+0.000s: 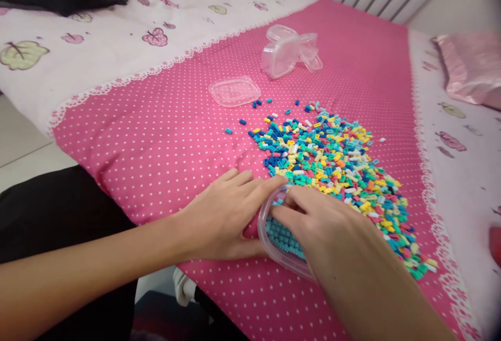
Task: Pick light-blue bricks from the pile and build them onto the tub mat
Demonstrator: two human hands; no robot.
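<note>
The right hand (pixel 332 226) reaches into a clear, rounded plastic box (pixel 263 226) holding small light-blue plastic bricks (pixel 281 237), its fingertips partly hidden so I cannot tell whether they pinch one, while the left hand (pixel 230 213) has its thumb and forefinger clamped around the box's side. The box sits on a bed with a pink, white-dotted cover (pixel 168 163), just before a loose pile of small multicoloured plastic bricks (pixel 332 155). Beyond lie a flat, clear plastic lid (pixel 235 92) and, farther back, a cluster of clear plastic containers (pixel 285 54).
</note>
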